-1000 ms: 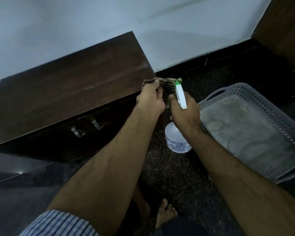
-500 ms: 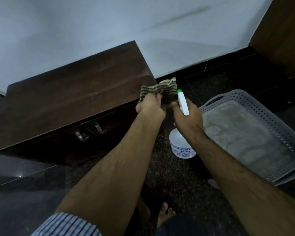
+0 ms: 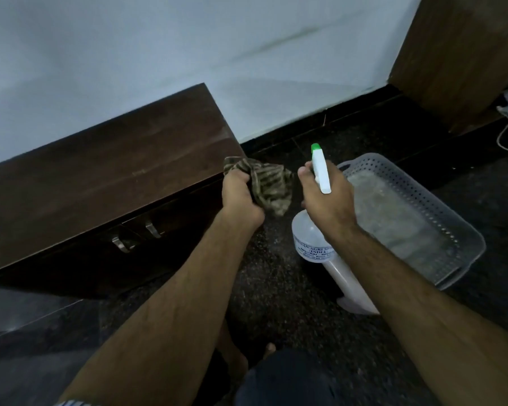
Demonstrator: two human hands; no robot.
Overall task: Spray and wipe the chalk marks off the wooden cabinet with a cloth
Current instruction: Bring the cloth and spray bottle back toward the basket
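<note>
A: Where is the cloth (image 3: pixel 269 186) now?

B: Bunched in the left hand (image 3: pixel 238 197), fingers curled tight round it. A second ago it was pressed on the right front corner of the cabinet (image 3: pixel 106 183); now it is off the wood, held in the air just past that corner.

A: And the right hand (image 3: pixel 326 197)?

B: Wrapped round the neck of the bottle (image 3: pixel 320 230), green nozzle up and pointing away toward the wall. It has drawn right, so the two hands are further apart than before. I cannot tell whether a finger is on the trigger.

A: So a wiping pass has ended?

B: That is my reading. The top looks mostly dark and clean, with one small pale smudge (image 3: pixel 138 172) near the middle and a faint light patch by the far right corner.

A: Next step?

B: Probably a spray on what remains, then another wipe. The basket (image 3: pixel 464 230) sits on the floor to the right, untouched.
</note>
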